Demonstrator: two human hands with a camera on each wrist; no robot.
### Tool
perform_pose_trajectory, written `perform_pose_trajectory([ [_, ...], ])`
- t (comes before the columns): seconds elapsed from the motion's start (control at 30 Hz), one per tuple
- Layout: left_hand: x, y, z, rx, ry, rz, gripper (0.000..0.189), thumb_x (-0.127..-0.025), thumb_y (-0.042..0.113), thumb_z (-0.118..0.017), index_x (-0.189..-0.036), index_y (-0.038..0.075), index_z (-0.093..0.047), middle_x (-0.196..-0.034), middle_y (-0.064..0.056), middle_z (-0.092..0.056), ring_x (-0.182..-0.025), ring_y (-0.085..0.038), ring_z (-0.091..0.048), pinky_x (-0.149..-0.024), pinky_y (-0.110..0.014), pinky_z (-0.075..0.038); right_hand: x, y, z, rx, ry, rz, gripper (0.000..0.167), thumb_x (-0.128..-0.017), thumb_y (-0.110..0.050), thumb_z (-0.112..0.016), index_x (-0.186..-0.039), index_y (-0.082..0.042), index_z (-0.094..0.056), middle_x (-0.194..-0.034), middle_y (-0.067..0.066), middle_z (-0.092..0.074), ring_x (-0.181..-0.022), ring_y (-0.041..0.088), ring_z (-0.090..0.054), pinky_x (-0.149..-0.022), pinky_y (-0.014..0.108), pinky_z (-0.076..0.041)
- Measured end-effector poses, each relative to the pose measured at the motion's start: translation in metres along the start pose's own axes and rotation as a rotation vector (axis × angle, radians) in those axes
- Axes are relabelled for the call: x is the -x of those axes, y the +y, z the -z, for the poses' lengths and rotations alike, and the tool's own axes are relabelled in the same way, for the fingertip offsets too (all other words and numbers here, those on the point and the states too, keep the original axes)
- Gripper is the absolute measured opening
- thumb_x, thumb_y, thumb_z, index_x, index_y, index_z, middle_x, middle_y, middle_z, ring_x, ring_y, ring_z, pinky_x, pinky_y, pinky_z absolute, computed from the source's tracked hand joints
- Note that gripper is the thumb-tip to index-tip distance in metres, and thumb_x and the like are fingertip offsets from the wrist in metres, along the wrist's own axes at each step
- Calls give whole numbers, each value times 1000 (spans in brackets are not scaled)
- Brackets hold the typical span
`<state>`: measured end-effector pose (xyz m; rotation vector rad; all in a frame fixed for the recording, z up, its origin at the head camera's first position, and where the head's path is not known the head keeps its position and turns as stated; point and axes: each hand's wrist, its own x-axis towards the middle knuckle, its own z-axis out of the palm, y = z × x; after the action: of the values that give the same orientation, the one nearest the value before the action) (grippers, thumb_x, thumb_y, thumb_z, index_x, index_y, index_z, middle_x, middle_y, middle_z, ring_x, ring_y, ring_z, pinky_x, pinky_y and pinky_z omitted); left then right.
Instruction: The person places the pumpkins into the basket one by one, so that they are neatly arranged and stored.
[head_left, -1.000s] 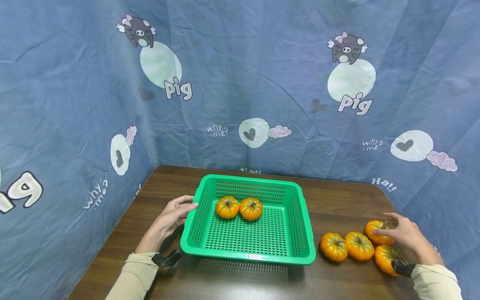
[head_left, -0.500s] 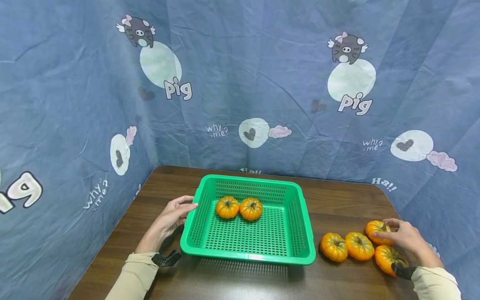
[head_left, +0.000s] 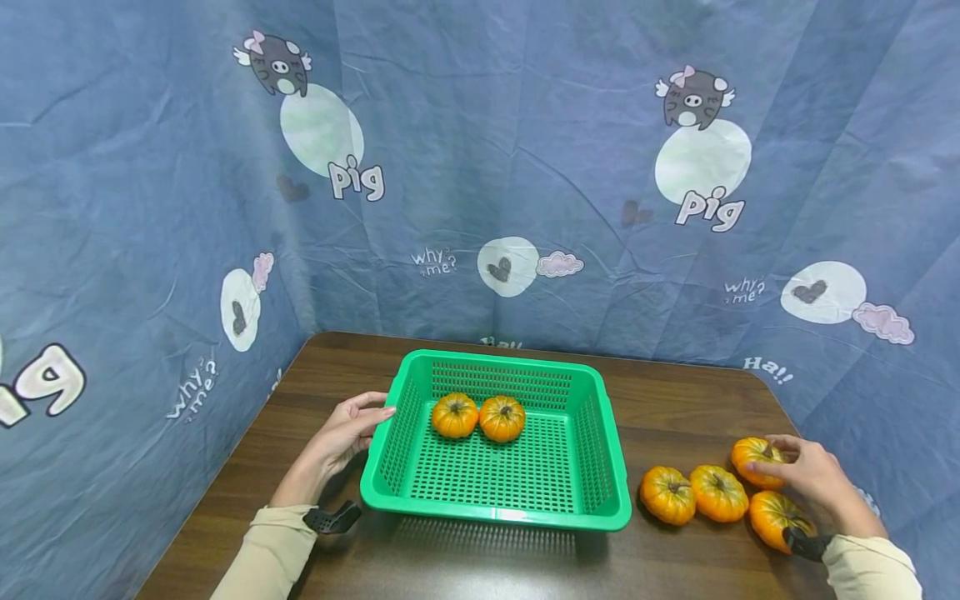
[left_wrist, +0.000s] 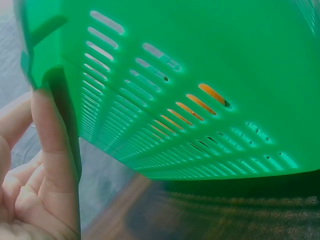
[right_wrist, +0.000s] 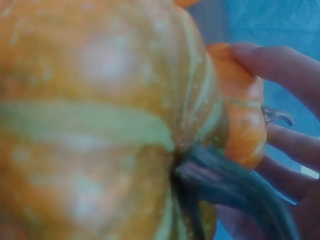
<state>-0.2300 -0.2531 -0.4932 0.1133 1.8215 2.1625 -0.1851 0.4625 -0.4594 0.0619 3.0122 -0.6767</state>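
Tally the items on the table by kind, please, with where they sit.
Pumpkins in the green basket: 2
Pumpkins on the table, right of the basket: 4
Baskets: 1
Total: 7

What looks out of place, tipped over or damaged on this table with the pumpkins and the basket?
Nothing stands out. The green plastic slotted basket sits flat on the brown wooden table, with two small orange pumpkins upright inside. The left hand touches its rim; the right hand grips the far orange pumpkin of four.
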Motion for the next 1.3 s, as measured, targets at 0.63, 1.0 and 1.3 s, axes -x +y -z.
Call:
perform_pose_trajectory([
  [0.63,0,-1,0,-23,31,13,31,-103,15,-64,-131,10,-51,-91,7,-78,-74,-6,-76,-65,-22,-63,1,-22,6,-39,41,47,75,-91,-48,-77,-136,9,-58,-130,39,-62,-115,55,-63,-87,62,-57],
  [1.0,2,1,-1,-22,19,6,28,-104,13,-63,-130,11,-52,-91,7,-78,-74,-5,-75,-65,-22,-63,2,-47,6,-72,56,92,75,-92,-47,-76,-141,5,-55,-139,39,-56,-121,57,-59,-93,66,-54],
  [1.3,2,3,-2,1,-6,1,31,-104,12,-62,-132,7,-50,-92,5,-79,-76,-7,-76,-66,-23,-63,-1,-69,4,-88,53,130,74,-89,-48,-79,-142,0,-57,-138,36,-59,-123,55,-59,-95,66,-53],
])
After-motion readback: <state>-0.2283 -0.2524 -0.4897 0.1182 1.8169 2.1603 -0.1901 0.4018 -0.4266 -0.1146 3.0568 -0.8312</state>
